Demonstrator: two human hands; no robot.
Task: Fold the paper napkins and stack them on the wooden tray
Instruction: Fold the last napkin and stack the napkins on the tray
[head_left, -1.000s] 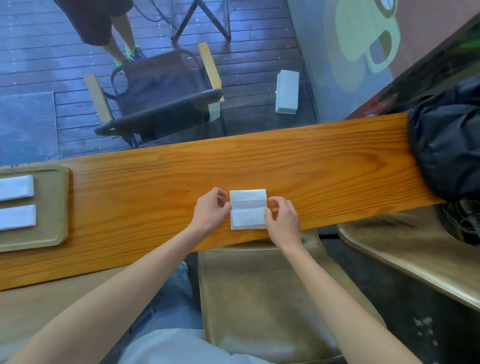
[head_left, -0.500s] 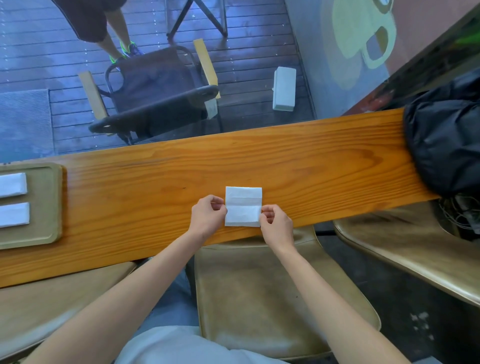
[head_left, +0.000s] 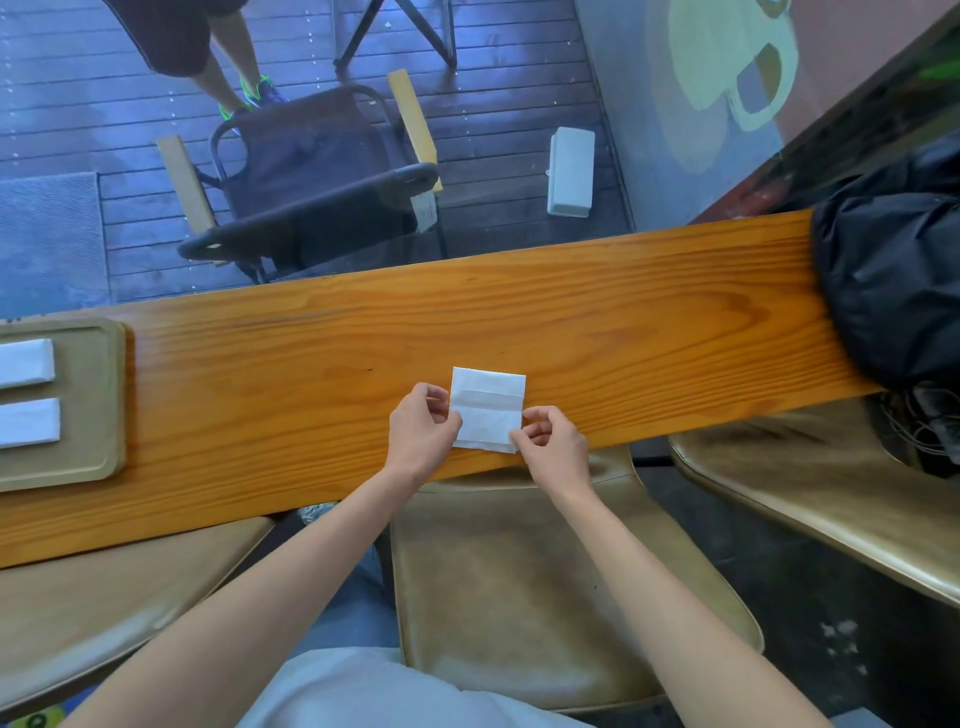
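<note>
Centre frame, on the wooden counter (head_left: 597, 317), a paper napkin (head_left: 487, 408) is being pinched at its near corners: left hand (head_left: 422, 431) and right hand (head_left: 555, 447) flanking it, fold lines running left-right. Wooden tray (head_left: 101, 410) is being kept far left, nearer the left hand.

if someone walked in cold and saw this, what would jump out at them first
The white napkin in the middle of the long wooden counter, pinched at its near corners by the left hand and the right hand. Next, the tray at the far left with two folded napkins lying side by side, and the black bag slumped on the counter's right end.
</note>
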